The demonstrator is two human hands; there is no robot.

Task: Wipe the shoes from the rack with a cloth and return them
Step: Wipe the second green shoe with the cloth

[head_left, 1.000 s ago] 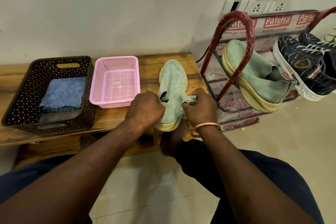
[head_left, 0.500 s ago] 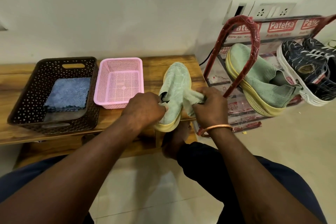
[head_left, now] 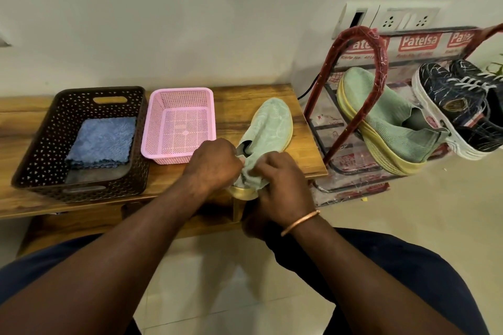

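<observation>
At the far left of the tabletop (head_left: 245,100) stands a brown basket (head_left: 35,149) with a folded blue cloth (head_left: 102,141) lying flat inside it. Just beside it on the right is a pink basket (head_left: 153,128), placed as it was half a second ago. Right of that lies the green shoe (head_left: 269,125), sole down on the tabletop, toe toward the wall and heel at the near edge; it has not shifted. The left hand (head_left: 215,163) is curled round the heel collar on the shoe's left side, the same hold as before. A green cloth (head_left: 251,175) is bunched against the heel between the two hands, whereas earlier it was drawn along the shoe's right flank nearer the middle. The right hand (head_left: 283,182), with a bangle (head_left: 299,223) on its wrist, grips that cloth with bent fingers and has come back from the shoe's side to the heel, so the hands now sit almost touching instead of apart. On the floor to the right stands the red rack (head_left: 378,68), holding a second green shoe (head_left: 389,122) tilted on its shelf and, further right, a pair of dark sneakers (head_left: 462,106), all unchanged
</observation>
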